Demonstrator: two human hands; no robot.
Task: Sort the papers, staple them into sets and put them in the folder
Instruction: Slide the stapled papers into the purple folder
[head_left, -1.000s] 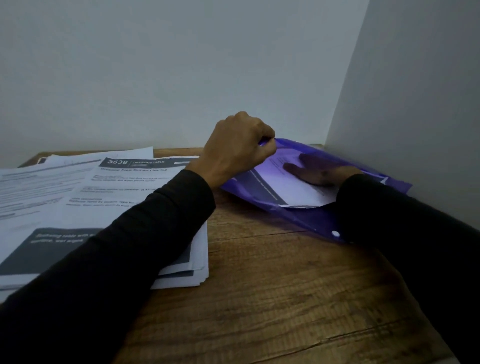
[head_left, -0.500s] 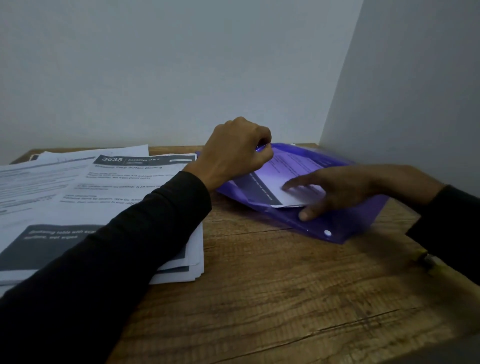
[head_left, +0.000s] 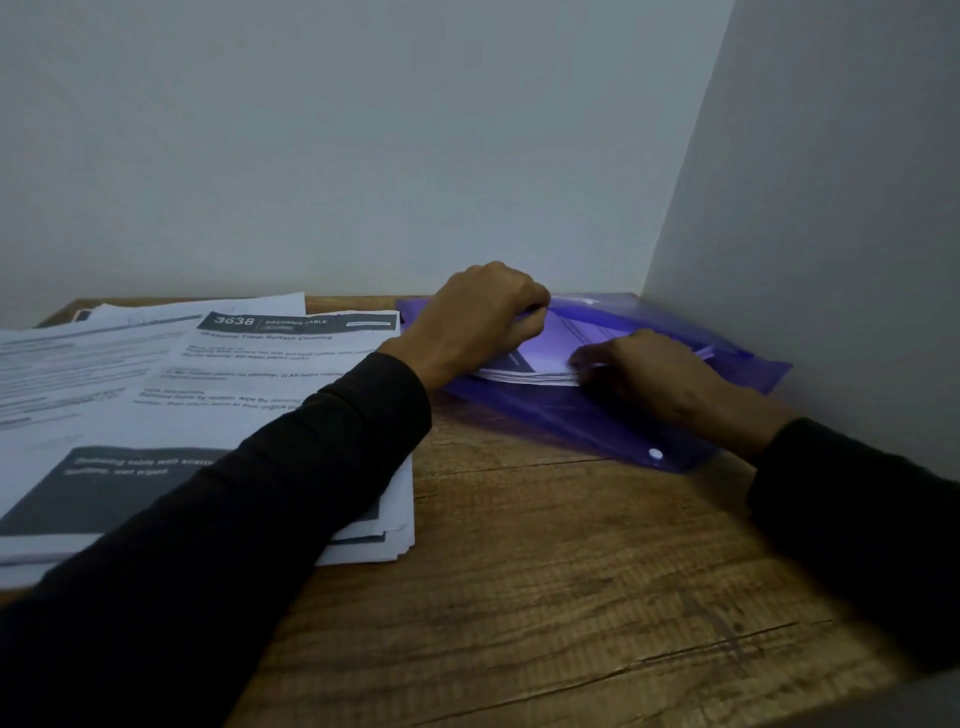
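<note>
Papers (head_left: 540, 364) in folder (head_left: 582, 421) between hands (head_left: 483, 317)

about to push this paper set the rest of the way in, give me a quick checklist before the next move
1. Translucent purple plastic folder mouth held open: ok, left hand grips the upper flap.
2. White stapled paper set started inside: ok, its near edge sticks out.
3. Right hand on the set: ok, fingers at its edge.
4. Staple in place: cannot tell.
5. Snap button unfastened: ok.
6. Loose white printed paper stack all filed: not ok, it lies on the wooden table.
</note>
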